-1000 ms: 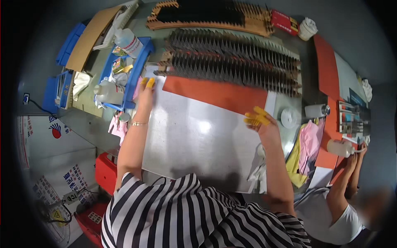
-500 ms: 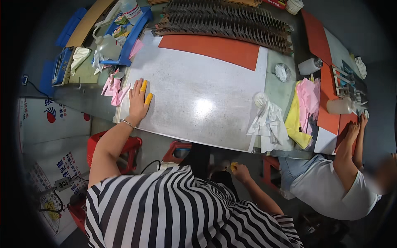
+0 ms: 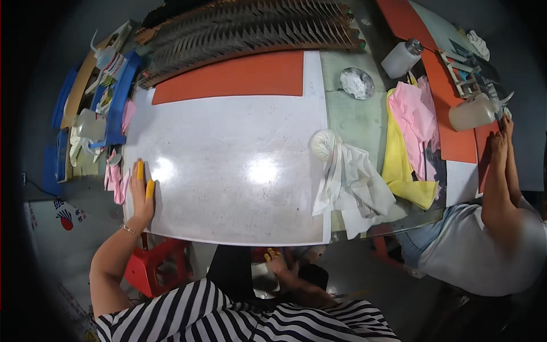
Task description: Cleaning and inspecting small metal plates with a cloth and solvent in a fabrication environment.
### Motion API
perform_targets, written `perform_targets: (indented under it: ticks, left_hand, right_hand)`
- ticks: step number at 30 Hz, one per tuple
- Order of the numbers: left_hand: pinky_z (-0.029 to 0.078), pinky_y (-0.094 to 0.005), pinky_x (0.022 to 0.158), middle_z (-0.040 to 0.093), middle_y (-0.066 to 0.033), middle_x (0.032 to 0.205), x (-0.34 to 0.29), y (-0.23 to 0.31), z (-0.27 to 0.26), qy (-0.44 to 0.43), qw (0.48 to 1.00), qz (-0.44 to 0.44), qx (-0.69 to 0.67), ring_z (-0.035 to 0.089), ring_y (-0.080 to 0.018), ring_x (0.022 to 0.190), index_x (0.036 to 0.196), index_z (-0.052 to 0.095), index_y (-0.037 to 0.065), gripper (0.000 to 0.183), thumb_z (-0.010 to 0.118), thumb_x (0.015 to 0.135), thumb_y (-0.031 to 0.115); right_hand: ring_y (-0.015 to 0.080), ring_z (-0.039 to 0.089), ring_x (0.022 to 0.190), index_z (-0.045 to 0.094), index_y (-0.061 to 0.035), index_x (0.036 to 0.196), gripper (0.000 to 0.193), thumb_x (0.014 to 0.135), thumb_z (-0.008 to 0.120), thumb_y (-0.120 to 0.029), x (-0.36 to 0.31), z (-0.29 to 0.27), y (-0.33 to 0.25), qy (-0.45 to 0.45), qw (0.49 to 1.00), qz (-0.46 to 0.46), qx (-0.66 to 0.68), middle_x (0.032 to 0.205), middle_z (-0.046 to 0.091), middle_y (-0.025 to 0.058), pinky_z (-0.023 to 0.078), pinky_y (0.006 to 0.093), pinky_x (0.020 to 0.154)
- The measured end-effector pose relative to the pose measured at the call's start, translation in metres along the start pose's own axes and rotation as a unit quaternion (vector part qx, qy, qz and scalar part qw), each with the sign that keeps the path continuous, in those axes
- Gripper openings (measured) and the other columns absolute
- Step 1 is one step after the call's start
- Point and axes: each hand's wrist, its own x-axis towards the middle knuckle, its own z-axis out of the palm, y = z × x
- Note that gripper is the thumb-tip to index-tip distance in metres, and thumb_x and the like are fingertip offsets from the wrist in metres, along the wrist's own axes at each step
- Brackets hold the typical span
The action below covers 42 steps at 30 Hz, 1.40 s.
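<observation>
My left hand (image 3: 141,194) lies flat along the left edge of the white board (image 3: 228,148) on the table, fingers stretched out, with yellow covers on two fingers. Nothing is held in it. Pink gloves (image 3: 114,181) lie just left of it. Below the table's front edge, between my dark-trousered legs, is my right hand (image 3: 277,263), also with yellow on the fingertips. It is low near a stool, small and blurred, so I cannot make out what it touches or whether it holds anything.
A red-orange sheet (image 3: 239,77) and racks of thin upright plates (image 3: 250,37) lie at the back. At right are a white cloth bundle (image 3: 356,176), pink cloth (image 3: 411,114), a round metal dish (image 3: 357,83) and a co-worker's arms (image 3: 497,165). A blue tray (image 3: 118,114) stands left; red stool (image 3: 156,265) below.
The view has shifted closer over the table. My right hand has moved leftward under the table edge, in between my legs. My left hand stays flat on the board's edge.
</observation>
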Motion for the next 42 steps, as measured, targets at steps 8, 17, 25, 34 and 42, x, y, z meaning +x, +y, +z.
perform_targets:
  ticks: [8, 17, 25, 34, 42]
  left_hand:
    - [0.011, -0.0415, 0.107, 0.024, -0.0151, 0.141, 0.031, 0.021, 0.010, -0.033, 0.998, 0.019, -0.043, 0.018, -0.0323, 0.131, 0.135, 0.024, 0.000, 0.051, 0.038, 0.089, 0.018]
    - [0.014, -0.0401, 0.106, 0.027, -0.0176, 0.139, 0.001, 0.002, -0.001, 0.023, 0.987, -0.050, -0.153, 0.022, -0.0341, 0.129, 0.134, 0.025, -0.002, 0.051, 0.040, 0.089, 0.016]
    - [0.028, -0.0386, 0.100, 0.043, -0.0181, 0.125, 0.024, 0.022, 0.021, 0.161, 0.948, 0.011, -0.273, 0.038, -0.0338, 0.117, 0.128, 0.036, 0.001, 0.058, 0.061, 0.078, 0.018]
    - [0.028, -0.0342, 0.102, 0.037, -0.0194, 0.130, 0.109, -0.117, -0.068, 0.362, 0.822, -0.058, -0.437, 0.037, -0.0263, 0.121, 0.134, 0.020, -0.004, 0.085, 0.073, 0.071, 0.018]
    - [0.036, -0.0327, 0.096, 0.043, -0.0123, 0.126, 0.153, -0.140, -0.076, 0.127, 0.807, 0.004, -0.577, 0.044, -0.0210, 0.115, 0.132, 0.025, -0.003, 0.088, 0.078, 0.063, 0.012]
  right_hand:
    - [0.0335, 0.040, 0.118, 0.048, -0.0032, 0.119, 0.043, 0.088, 0.040, -0.032, -0.014, -0.022, 0.089, 0.058, 0.919, 0.310, 0.239, 0.123, 0.048, 0.0177, 0.032, 0.0410, 0.099]
    - [0.0334, 0.039, 0.119, 0.048, -0.0031, 0.119, 0.044, 0.087, 0.042, -0.033, -0.052, -0.147, 0.112, 0.117, 0.970, 0.196, 0.089, 0.124, 0.047, 0.0182, 0.030, 0.0409, 0.100]
    - [0.0333, 0.038, 0.120, 0.048, -0.0030, 0.119, 0.046, 0.086, 0.044, -0.034, 0.109, -0.241, 0.045, 0.075, 0.980, -0.103, -0.153, 0.125, 0.046, 0.0186, 0.029, 0.0408, 0.101]
    - [0.0331, 0.037, 0.121, 0.048, -0.0029, 0.120, 0.047, 0.086, 0.046, -0.035, 0.018, -0.287, 0.013, 0.179, 0.925, -0.150, -0.299, 0.126, 0.045, 0.0191, 0.028, 0.0406, 0.102]
    - [0.0324, 0.056, 0.100, 0.060, -0.0003, 0.103, 0.034, 0.079, 0.058, -0.025, -0.119, -0.285, -0.126, 0.118, 0.973, 0.086, -0.179, 0.102, 0.060, 0.0207, 0.043, 0.0363, 0.086]
